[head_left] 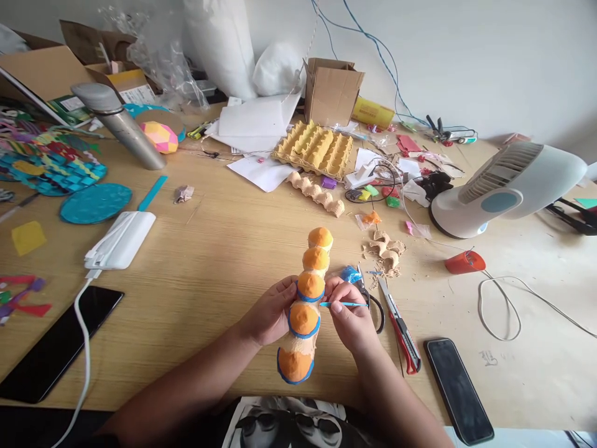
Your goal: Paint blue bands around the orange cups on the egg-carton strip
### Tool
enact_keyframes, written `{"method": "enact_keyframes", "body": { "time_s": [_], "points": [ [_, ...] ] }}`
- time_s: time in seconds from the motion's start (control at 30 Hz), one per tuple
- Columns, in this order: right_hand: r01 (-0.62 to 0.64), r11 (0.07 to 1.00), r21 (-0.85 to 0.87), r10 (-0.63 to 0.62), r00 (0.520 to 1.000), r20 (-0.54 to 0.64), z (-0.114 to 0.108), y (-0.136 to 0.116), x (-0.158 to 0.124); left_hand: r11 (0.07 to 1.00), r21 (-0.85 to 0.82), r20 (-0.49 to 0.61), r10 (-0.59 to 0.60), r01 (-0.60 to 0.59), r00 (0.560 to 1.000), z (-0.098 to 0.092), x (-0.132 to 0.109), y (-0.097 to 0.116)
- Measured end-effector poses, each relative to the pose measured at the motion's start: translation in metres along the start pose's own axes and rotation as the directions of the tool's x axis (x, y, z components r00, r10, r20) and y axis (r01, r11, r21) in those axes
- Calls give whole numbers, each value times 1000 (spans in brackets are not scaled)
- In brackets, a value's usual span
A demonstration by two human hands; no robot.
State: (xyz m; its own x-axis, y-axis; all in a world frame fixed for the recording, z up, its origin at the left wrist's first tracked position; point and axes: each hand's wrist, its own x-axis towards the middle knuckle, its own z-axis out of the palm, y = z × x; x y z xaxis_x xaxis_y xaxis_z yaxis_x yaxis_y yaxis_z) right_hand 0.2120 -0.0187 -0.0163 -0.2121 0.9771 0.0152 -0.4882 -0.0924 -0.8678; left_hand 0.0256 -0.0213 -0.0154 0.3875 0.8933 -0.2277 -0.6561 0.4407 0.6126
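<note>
A strip cut from an egg carton (pixel 304 319) rises off the table in front of me, its several domes covered in orange clay. Blue clay edges the nearer three domes; the farther ones show no blue rim. My left hand (pixel 274 311) is closed on the strip's left side, thumb near the middle dome. On the other side, my right hand (pixel 351 314) pinches a thin blue modelling tool (pixel 344 304), its tip at the strip between two domes. Just beyond that hand lie a lump of blue clay (pixel 351 274) and black-handled scissors (pixel 375 311), partly hidden.
A red utility knife (pixel 405 336) and a phone (pixel 458 389) lie at right, below a white fan (pixel 504 186). Carton scraps (pixel 388 250), a bare carton strip (pixel 317 193) and a yellow egg tray (pixel 314 149) sit farther back. At left are a power bank (pixel 122 239) and a steel flask (pixel 121 127).
</note>
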Motion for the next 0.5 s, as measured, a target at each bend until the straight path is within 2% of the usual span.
{"method": "enact_keyframes", "body": {
  "time_s": [0.13, 0.23, 0.37, 0.5],
  "points": [
    [-115, 991, 70, 112, 993, 46, 0, 1, -2, 1000, 19, 14, -14, 14, 1000, 2, -2, -1],
    [-198, 964, 180, 195, 980, 30, 1, 2, -2, 999, 36, 28, -27, 25, 999, -3, -2, -3],
    [-255, 932, 259, 266, 964, -10, 0, 0, 2, 1000, 16, 28, -19, 19, 999, -8, -1, -7],
    [-284, 927, 244, 288, 958, 19, -2, -3, 4, 1000, 8, 89, 22, -22, 996, -5, 0, -5]
  ]
}}
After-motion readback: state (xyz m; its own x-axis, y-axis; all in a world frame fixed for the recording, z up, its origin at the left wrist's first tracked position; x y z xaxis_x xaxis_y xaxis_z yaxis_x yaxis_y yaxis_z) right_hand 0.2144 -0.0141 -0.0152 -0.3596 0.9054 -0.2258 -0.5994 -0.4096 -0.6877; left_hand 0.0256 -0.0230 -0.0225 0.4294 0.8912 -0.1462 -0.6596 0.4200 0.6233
